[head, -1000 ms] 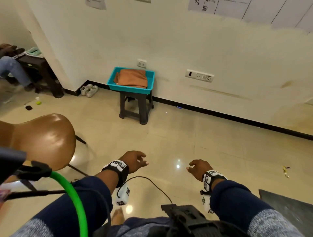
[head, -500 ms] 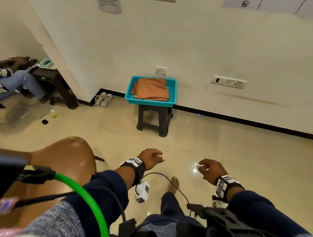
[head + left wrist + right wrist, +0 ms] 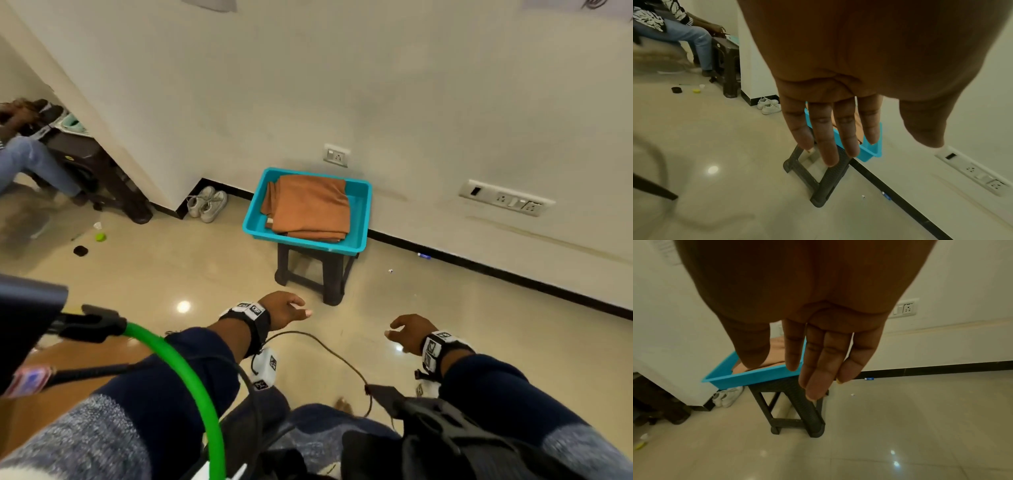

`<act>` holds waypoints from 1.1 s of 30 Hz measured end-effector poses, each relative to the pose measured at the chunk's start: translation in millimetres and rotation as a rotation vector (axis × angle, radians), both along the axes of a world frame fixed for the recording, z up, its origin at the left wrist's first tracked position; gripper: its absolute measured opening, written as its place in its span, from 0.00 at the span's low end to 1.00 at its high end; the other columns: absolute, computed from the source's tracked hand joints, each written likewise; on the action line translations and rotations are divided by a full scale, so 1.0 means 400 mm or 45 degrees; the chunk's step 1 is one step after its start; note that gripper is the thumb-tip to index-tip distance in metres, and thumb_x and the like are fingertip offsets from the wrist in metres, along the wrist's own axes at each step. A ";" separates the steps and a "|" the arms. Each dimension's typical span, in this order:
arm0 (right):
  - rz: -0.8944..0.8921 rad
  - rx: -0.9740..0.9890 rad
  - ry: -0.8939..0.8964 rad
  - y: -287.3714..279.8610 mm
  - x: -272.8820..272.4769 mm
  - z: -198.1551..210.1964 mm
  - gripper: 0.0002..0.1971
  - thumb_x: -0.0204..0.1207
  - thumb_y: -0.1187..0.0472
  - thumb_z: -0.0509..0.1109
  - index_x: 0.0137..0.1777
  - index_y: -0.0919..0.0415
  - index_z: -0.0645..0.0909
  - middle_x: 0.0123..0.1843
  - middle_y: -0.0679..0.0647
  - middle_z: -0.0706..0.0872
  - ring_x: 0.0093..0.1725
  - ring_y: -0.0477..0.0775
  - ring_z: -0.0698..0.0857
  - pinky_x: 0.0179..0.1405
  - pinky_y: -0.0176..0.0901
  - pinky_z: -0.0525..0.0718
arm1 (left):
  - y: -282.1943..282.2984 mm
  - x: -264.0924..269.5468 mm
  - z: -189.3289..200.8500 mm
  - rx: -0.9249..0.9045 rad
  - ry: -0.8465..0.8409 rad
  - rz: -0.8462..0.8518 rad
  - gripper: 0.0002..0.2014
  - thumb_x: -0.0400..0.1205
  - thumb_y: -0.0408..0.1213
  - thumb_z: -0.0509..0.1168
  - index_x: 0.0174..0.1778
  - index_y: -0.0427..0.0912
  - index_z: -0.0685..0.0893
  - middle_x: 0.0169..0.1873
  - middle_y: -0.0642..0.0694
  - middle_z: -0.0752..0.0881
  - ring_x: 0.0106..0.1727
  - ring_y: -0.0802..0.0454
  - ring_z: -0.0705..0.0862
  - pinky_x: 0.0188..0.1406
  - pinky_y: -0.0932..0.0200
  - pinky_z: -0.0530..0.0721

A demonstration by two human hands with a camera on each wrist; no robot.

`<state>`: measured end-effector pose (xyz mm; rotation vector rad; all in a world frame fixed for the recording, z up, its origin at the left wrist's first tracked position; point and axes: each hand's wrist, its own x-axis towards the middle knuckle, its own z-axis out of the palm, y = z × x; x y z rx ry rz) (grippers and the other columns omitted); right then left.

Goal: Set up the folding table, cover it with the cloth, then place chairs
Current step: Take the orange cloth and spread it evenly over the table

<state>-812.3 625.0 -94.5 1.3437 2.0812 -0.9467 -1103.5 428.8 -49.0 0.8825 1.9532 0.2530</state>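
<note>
Head view puts the folded rust-orange cloth (image 3: 308, 209) at about twelve o'clock from you, lying inside the turquoise plastic tray (image 3: 363, 209) that sits on the dark plastic stool (image 3: 330, 277) against the cream wall (image 3: 342, 85). The folding table is not in view, so I judge the step in hand to be fetching the cloth.

Your left hand (image 3: 282, 308) hangs at roughly eleven o'clock and your right hand (image 3: 407, 332) at one o'clock, both short of the stool, fingers loose and nearly straight, holding nothing; both wrist views confirm this, with the tray and stool showing beyond the fingertips.

To do this well, reach over the near rim of the tray with both hands and slide your fingers under the whole folded stack, so it comes up as one bundle and does not unfurl. Lift straight up: the tray only rests on the stool and looks likely to shift if you drag the cloth across it.

Mind the thin black cable (image 3: 329, 346) looping between your wrists, and the brown moulded chair seat (image 3: 30, 411) at your eight o'clock. A pair of white shoes (image 3: 207, 204) lies at ten o'clock by the wall corner, well clear of your path.
</note>
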 end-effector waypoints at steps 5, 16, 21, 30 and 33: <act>-0.001 -0.081 0.017 0.184 -0.207 -0.036 0.23 0.73 0.34 0.75 0.64 0.44 0.85 0.64 0.47 0.88 0.57 0.53 0.90 0.66 0.49 0.85 | 0.141 -0.187 -0.079 -0.155 0.006 -0.046 0.27 0.77 0.61 0.73 0.69 0.51 0.85 0.67 0.49 0.86 0.69 0.49 0.83 0.75 0.55 0.76; -0.148 0.057 0.005 0.584 -0.758 -0.261 0.23 0.81 0.42 0.70 0.70 0.54 0.85 0.66 0.52 0.89 0.67 0.56 0.85 0.68 0.44 0.79 | 0.594 -0.675 -0.404 -0.154 -0.031 0.093 0.31 0.75 0.66 0.69 0.65 0.46 0.85 0.63 0.44 0.85 0.68 0.41 0.82 0.64 0.54 0.78; -0.311 -0.271 -0.011 0.656 -0.948 -0.375 0.36 0.80 0.47 0.75 0.84 0.58 0.68 0.79 0.58 0.78 0.77 0.61 0.77 0.74 0.46 0.75 | 0.672 -0.794 -0.511 -0.161 0.035 0.271 0.37 0.71 0.68 0.72 0.73 0.53 0.82 0.78 0.44 0.76 0.76 0.43 0.76 0.78 0.51 0.72; -0.904 -0.371 -0.107 0.674 -1.064 -0.544 0.49 0.57 0.36 0.83 0.77 0.59 0.77 0.68 0.58 0.85 0.63 0.64 0.88 0.67 0.53 0.86 | 0.653 -0.817 -0.556 -0.314 -0.071 0.235 0.33 0.78 0.61 0.73 0.77 0.50 0.78 0.77 0.44 0.78 0.73 0.43 0.79 0.71 0.57 0.75; -0.999 -0.506 -0.098 0.667 -1.088 -0.494 0.29 0.65 0.41 0.82 0.60 0.58 0.83 0.55 0.56 0.87 0.53 0.62 0.89 0.58 0.51 0.87 | 0.638 -0.812 -0.533 -0.321 -0.050 0.221 0.33 0.78 0.62 0.71 0.77 0.51 0.78 0.76 0.44 0.79 0.73 0.43 0.79 0.72 0.54 0.76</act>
